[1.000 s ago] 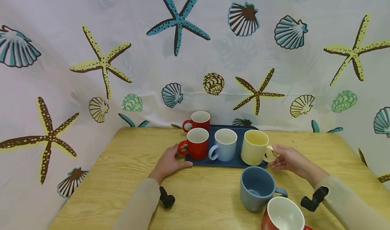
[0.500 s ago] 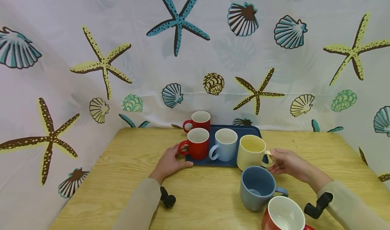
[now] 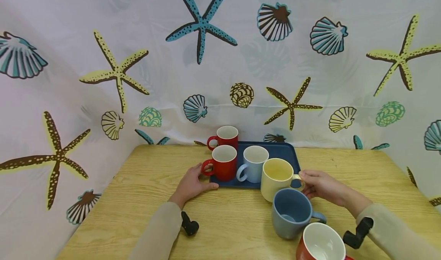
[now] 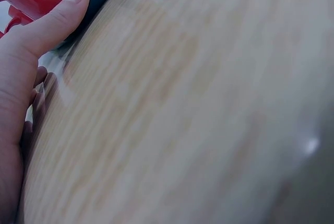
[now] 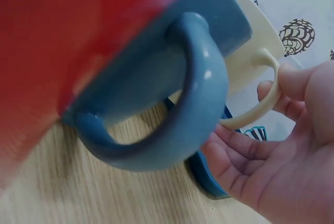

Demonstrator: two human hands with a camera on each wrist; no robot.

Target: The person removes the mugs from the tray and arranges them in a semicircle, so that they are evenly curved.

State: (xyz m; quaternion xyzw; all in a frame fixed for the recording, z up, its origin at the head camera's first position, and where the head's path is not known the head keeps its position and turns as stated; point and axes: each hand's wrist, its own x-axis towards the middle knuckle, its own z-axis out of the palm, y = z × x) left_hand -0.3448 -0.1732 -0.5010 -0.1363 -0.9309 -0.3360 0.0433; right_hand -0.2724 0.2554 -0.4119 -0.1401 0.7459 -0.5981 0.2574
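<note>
My right hand (image 3: 322, 187) pinches the handle of a pale yellow mug (image 3: 270, 181); in the right wrist view thumb and fingers close on that handle (image 5: 261, 106). The mug is at the front edge of a dark blue tray (image 3: 282, 149), its base partly hidden behind a grey-blue mug (image 3: 287, 214). My left hand (image 3: 193, 183) holds the tray's front left corner, thumb (image 4: 62, 18) along the front edge. On the tray's left stand a red mug (image 3: 225, 168) and, behind it, another red mug (image 3: 232, 138). A light blue mug (image 3: 253, 168) stands between the front red mug and the yellow one.
A third red mug (image 3: 303, 248), white inside, stands at the near right beside the grey-blue mug, cut off by the frame's bottom. All rests on a wooden table (image 3: 138, 214). A patterned cloth (image 3: 220, 80) hangs behind and at both sides.
My right hand has drawn the yellow mug from the tray's right side toward me and to the left, baring the tray's right part. My left hand and the other mugs have stayed put.
</note>
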